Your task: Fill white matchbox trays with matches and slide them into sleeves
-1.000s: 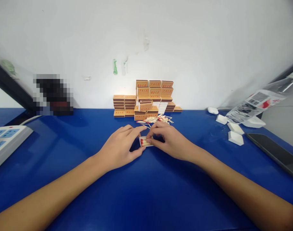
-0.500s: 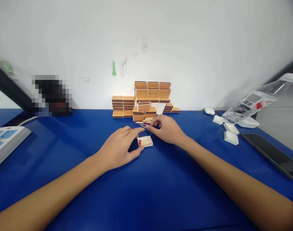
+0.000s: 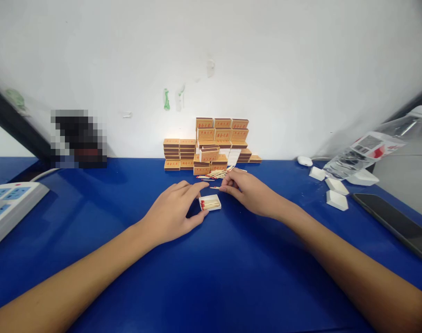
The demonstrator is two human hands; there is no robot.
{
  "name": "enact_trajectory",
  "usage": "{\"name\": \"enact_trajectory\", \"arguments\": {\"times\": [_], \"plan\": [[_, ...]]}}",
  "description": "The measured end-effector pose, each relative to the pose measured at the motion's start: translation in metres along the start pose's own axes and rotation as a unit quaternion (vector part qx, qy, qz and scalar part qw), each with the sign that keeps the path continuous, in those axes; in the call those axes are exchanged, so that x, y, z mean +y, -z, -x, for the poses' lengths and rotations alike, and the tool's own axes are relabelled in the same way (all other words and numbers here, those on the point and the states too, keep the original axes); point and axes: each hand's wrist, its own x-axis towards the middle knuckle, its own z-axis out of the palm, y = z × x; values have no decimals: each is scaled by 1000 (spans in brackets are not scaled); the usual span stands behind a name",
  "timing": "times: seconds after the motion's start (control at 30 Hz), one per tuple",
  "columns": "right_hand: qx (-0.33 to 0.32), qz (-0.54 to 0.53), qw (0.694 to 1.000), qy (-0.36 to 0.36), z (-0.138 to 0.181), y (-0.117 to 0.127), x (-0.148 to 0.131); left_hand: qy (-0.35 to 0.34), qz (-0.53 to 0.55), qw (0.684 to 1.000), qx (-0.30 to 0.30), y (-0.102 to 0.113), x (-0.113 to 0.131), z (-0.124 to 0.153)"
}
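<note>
Left hand (image 3: 172, 212) holds tray (image 3: 216, 198) on surface (image 3: 211, 277), thumb near side, fingertip far side; light grip best, walls may bow. Right hand (image 3: 242, 188) pinches match (image 3: 214, 188) by tail, just beyond tray, near pile (image 3: 216, 174); better laid flat, red head leftward like those inside.

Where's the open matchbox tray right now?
In the head view, the tray sits just below centre with the left hand at its left end, in front of the loose matches.
</note>
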Motion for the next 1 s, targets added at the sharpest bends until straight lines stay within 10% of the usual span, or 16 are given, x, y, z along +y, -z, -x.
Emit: {"name": "enact_trajectory", "arguments": {"times": [1.0], "plan": [[-24,-4,997,69,9,-2,-26,-18,16,1000,-5,0,2,1]]}}
